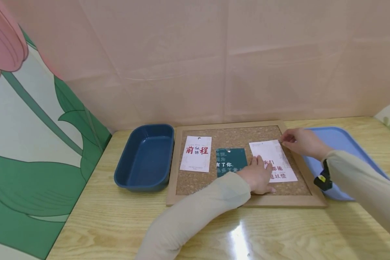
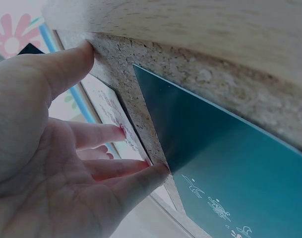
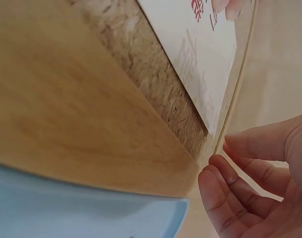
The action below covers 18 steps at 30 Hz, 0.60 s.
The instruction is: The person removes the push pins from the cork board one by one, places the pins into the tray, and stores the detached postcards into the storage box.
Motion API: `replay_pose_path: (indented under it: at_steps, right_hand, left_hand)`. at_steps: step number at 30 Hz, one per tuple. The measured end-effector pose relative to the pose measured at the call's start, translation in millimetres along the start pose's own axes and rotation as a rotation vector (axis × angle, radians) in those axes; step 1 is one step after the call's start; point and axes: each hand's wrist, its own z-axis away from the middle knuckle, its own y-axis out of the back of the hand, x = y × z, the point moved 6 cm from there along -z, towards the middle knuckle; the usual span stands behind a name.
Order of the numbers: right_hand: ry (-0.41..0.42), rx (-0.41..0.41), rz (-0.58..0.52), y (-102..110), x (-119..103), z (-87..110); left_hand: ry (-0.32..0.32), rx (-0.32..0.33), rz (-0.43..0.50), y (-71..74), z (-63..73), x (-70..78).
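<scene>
A framed cork board [image 1: 227, 135] lies on the table with three printed cards on it. My left hand [image 1: 256, 175] rests with spread fingers on the lower left of the right-hand white card [image 1: 287, 169], which sits slightly tilted. Beside that hand is a dark green card [image 2: 230, 144], partly covered by my sleeve in the head view. At the white card's upper right corner is my right hand [image 1: 303, 142], thumb and fingers bent close together. Whether they pinch the corner [image 3: 210, 126] is unclear. Another white card [image 1: 195, 162] with red lettering is at the board's left.
A dark blue tray [image 1: 119, 173] stands left of the board. On the right, a light blue tray [image 1: 339, 135] lies under my right forearm. Pink cloth [image 1: 214, 72] hangs behind the table.
</scene>
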Motion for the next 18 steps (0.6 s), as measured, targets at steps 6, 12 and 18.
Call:
replay_pose_path:
  at_steps: [6,12,18]
  right_hand:
    - [-0.02,-0.001,0.002,-3.0,1.8,-2.0]
    - [-0.024,-0.019,0.0,-6.2,0.0,-4.0]
    - [-0.018,-0.035,0.012,-9.5,-1.7,-5.4]
  left_hand:
    - [0.001,0.006,0.004,0.7,0.8,0.0]
    - [0.0,0.0,0.011,0.6,0.5,-0.3]
    - [0.005,-0.003,0.004,0.0,-0.2,-0.3]
